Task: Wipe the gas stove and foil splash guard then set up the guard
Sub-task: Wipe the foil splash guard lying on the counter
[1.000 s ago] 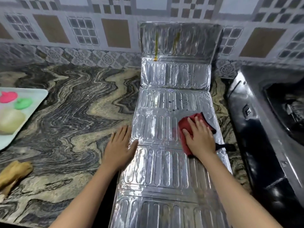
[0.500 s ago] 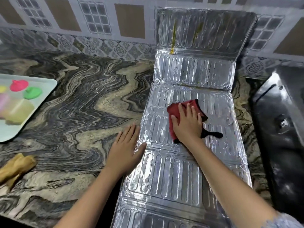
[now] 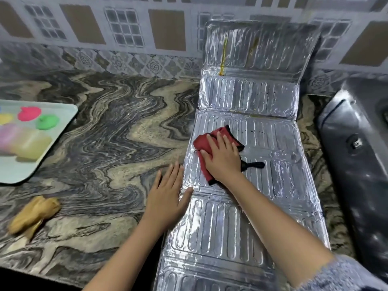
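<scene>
Pressing down with fingers laid flat and nearly straight, the right hand (image 3: 223,156) holds a red cloth (image 3: 200,143) against the foil splash guard (image 3: 220,227). The hand does not curl round the cloth; it only bears on it from above. The cloth is bunched under the palm, its black edging showing at the far side, and a black tab (image 3: 255,164) sticks out to the right of the wrist.

The left hand (image 3: 168,194) lies flat too, fingers spread and straight. Its palm rests on the marbled counter (image 3: 105,143) just off the guard's left edge, and its thumb reaches onto the foil.

The guard lies unfolded on the counter, stretching from the near edge away to the tiled wall (image 3: 168,28). Its farthest panel stands up against that wall and carries two yellowish streaks (image 3: 224,53); dark specks dot the panels beyond the cloth.

Right of the guard, close beside it, sits the dark gas stove (image 3: 357,154), only partly in view. Well left of the guard lies a pale tray (image 3: 16,171) holding a pink lid (image 3: 29,113), a green lid (image 3: 47,121) and blurred pastel things. Nearer than the tray, also left of the guard, a crumpled tan cloth (image 3: 33,215) rests on the counter.
</scene>
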A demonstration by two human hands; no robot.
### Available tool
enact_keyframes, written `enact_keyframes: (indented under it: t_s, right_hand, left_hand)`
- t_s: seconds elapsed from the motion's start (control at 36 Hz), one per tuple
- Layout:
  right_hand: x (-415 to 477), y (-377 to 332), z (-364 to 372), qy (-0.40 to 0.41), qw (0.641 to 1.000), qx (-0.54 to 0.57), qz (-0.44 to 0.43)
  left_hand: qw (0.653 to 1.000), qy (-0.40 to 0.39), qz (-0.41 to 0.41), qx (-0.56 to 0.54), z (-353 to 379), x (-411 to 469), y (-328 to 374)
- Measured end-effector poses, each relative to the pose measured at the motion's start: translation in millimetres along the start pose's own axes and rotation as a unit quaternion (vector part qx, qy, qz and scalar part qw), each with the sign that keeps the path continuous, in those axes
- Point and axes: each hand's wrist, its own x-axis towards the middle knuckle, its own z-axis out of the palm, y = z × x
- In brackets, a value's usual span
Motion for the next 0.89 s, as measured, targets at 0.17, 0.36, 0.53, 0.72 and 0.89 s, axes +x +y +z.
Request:
enact_keyframes:
  t_s: [0.17,0.36,0.53,0.72,0.89]
  right_hand:
    - [-40,-23,9,0.009,1.0,0.005,0.009]
    - [-75,-62,20,0.02,1.0,0.013,0.001]
    - [-75,-108,31,-0.001,0.999,0.022,-0.024]
    - [-61,-136,38,-0.008,0.999,0.02,-0.035]
    - [-61,-120,35,0.001,0.999,0.009,-0.036]
  left_hand:
    - [1.0,-0.007,0.012,-0.013,0,-41,-11]
    - [1.0,-0.006,0.001,-0.022,-2,-96,-28]
    - [1.0,-0.025,-0.017,-0.008,0,-134,-40]
    - [0.999,-0.035,-0.009,0.008,-7,-171,-51]
    - [0.998,-0.047,-0.005,0.04,-5,-200,-62]
